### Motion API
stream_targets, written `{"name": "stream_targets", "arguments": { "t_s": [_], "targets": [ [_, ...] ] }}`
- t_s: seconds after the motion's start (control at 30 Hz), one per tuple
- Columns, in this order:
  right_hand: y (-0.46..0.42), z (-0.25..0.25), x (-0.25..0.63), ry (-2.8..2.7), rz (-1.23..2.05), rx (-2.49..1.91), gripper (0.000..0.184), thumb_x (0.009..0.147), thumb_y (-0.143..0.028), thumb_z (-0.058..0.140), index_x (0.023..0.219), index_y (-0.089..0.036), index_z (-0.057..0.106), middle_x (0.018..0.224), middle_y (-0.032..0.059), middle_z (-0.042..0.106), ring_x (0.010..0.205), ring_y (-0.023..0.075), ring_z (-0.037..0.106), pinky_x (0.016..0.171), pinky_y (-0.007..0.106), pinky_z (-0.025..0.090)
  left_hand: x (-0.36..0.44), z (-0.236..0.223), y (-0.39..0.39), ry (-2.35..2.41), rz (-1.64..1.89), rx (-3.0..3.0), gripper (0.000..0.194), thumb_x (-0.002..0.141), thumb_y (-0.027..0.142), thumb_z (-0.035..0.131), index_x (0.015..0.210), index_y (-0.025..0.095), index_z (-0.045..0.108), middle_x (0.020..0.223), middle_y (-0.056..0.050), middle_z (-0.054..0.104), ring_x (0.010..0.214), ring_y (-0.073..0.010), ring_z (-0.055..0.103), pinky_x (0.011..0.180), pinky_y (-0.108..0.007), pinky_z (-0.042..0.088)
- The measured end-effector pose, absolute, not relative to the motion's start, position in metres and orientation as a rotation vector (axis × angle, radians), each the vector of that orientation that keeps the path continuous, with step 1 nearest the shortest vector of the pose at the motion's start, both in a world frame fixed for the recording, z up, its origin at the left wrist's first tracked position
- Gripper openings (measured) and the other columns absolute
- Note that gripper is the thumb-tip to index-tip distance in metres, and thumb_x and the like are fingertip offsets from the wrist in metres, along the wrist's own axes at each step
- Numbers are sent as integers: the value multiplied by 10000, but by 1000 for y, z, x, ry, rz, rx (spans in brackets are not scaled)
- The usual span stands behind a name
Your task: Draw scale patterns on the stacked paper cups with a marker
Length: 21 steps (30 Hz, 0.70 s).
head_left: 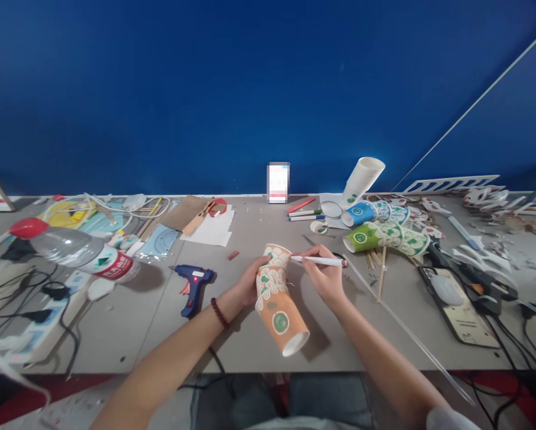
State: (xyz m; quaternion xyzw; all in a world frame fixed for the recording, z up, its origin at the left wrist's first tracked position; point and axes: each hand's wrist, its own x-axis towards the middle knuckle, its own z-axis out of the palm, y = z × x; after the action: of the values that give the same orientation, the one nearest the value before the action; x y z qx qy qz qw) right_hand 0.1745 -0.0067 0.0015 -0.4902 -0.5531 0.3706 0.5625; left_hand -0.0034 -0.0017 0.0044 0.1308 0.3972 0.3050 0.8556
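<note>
My left hand (250,280) is closed around the upper side of an orange-patterned chain of joined paper cups (280,301), which tilts over the table with its open white end toward me. In my right hand (325,278) is a white marker (324,261) with a reddish end, gripped like a pen. The marker's tip meets or nearly meets the upper right edge of the cups; I cannot tell which. Left of my left hand lies a blue hot glue gun (193,286) with a small red light showing.
Blue (361,212) and green (375,237) cup chains lie at right, near a leaning stack of cups (364,176). A plastic bottle (83,254) lies beside a power strip (57,322) at left. At far right, a phone (456,310) rests near black cords.
</note>
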Motion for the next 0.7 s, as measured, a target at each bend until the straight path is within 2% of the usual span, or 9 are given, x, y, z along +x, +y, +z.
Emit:
{"name": "stream_targets", "arguments": {
  "t_s": [0.17,0.5,0.7],
  "targets": [
    [-6,1,175,-1299,822,-1178,31,771,-225,596,761,-196,604,674,4,625,632,157,591,583,267,446,-4,3,-1,816,631,279,493,850,406,397,1018,2,625,698,-167,706,610,-235,667,638,-316,496],
    [-6,1,174,-1313,863,-1156,50,768,-210,580,722,-198,595,759,47,707,694,185,647,657,307,502,-2,9,-2,870,637,254,467,865,389,375,985,18,632,669,-159,701,571,-231,658,594,-311,494],
    [-5,1,174,-1279,839,-1182,42,761,-229,582,745,-198,604,680,11,634,665,173,624,619,285,489,-2,8,-2,853,655,258,454,871,384,370,972,28,634,655,-155,700,551,-230,654,600,-318,499]
  ]
}}
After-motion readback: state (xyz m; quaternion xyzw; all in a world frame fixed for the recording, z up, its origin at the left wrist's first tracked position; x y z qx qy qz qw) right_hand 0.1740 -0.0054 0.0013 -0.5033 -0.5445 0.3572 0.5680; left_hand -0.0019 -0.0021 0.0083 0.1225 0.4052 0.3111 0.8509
